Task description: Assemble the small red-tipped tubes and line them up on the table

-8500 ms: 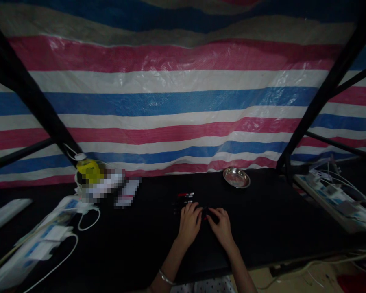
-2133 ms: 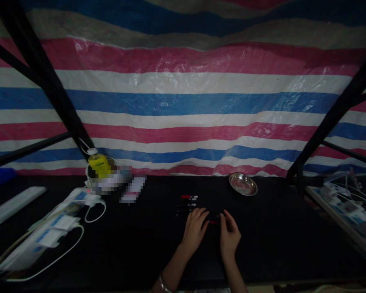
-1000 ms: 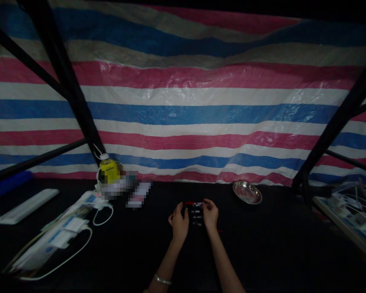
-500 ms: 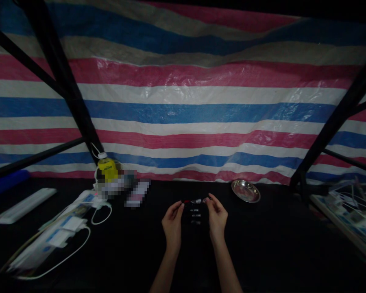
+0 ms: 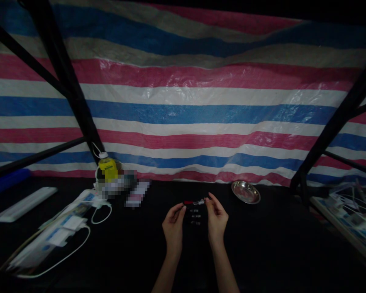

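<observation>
Between my two hands is a slim pen-like tube with a red section and a clear or silvery section (image 5: 195,202), held level above the black table. My left hand (image 5: 173,226) pinches its left end between thumb and fingers. At the other end, the fingertips of my right hand (image 5: 217,219) are closed on it. Just below the tube, several similar slim dark pieces (image 5: 196,216) lie in a row on the table. Only their pale middles show clearly; their ends fade into the dark surface.
A round metal dish (image 5: 245,192) stands at the back right. To the left lie a power strip (image 5: 53,236) with a white cable, a yellow bottle (image 5: 108,169) and a blurred-out flat item (image 5: 138,193). Black frame posts flank a striped tarp (image 5: 183,110). More cables lie far right.
More of the red section shows beside my left fingertips now. Both hands stay in nearly the same place, and the pieces on the table have not moved.
</observation>
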A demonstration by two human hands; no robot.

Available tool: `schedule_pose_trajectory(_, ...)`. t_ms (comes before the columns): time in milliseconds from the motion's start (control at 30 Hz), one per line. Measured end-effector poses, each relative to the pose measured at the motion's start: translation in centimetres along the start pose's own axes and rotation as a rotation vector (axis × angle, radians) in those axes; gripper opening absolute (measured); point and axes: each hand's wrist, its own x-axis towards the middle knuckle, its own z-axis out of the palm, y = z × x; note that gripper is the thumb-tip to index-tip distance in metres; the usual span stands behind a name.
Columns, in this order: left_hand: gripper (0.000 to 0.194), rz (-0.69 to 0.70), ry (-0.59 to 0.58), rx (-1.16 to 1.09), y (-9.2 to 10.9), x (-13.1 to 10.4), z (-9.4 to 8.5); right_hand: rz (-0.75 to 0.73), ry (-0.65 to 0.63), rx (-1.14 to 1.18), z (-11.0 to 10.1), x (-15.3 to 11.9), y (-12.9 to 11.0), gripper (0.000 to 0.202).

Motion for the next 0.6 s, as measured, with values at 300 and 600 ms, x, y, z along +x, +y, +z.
schedule_pose_trajectory(300,0.033,-0.030,-0.015,-0.085,-0.7,-0.8,0.3,-0.086,-0.160,-0.032,0.5,-0.9,-0.1,0.030)
schedule_pose_trajectory(600,0.014,-0.318,0.014,-0.430,-1.8,-0.8,0.6,-0.059,-0.227,-0.015,1.2,-2.2,-0.9,0.042)
